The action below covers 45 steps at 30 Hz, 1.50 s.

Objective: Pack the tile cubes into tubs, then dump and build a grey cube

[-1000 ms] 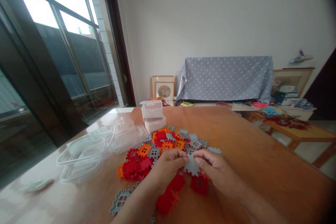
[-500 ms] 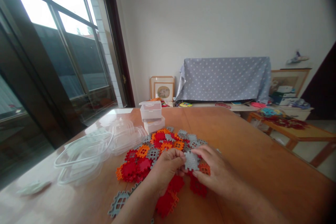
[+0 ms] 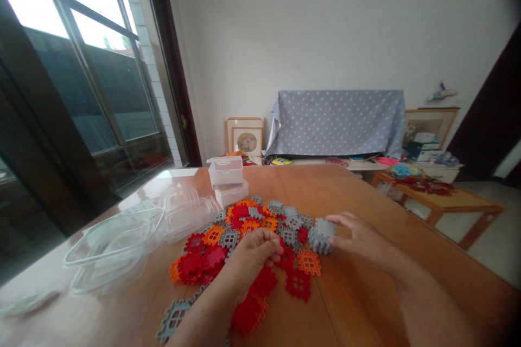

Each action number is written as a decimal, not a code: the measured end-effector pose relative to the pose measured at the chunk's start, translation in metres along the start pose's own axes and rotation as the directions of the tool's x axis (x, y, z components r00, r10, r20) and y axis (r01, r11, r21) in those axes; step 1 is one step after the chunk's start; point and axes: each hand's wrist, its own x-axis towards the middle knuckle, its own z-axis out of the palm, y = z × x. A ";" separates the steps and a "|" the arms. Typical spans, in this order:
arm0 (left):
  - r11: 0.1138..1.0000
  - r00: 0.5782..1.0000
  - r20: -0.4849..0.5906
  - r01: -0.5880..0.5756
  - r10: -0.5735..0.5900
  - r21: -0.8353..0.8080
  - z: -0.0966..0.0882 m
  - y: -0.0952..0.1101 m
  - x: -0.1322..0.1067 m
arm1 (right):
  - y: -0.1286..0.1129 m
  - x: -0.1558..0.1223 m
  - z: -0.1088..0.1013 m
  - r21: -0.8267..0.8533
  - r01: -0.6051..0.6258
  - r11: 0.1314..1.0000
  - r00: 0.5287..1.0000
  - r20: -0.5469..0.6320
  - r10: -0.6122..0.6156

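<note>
A heap of red, orange and grey notched square tiles (image 3: 244,227) lies on the wooden table (image 3: 366,293). My right hand (image 3: 360,236) sits to the right of the heap, fingers and thumb closed around a grey tile piece (image 3: 321,236) that rests at the heap's right edge. My left hand (image 3: 252,255) hovers over the red tiles in the middle of the heap, its fingers curled in with nothing visible in them. An orange tile (image 3: 309,262) and a red tile (image 3: 298,284) lie between my two hands.
Clear plastic containers and lids (image 3: 118,238) lie to the left of the heap. Two small white lidded boxes (image 3: 227,179) are stacked behind it. A single grey tile (image 3: 173,317) lies near the front edge. Beyond the table are a covered bench and a low side table.
Both hands held the grey piece together in front of me. My right hand has carried it to the right and down to the heap's edge; my left hand has let go.
</note>
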 end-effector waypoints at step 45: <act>0.703 0.844 -0.327 -0.080 0.425 0.707 -0.075 0.001 0.015 | -0.104 -0.016 0.108 -0.048 0.200 0.979 0.923 0.343 -0.172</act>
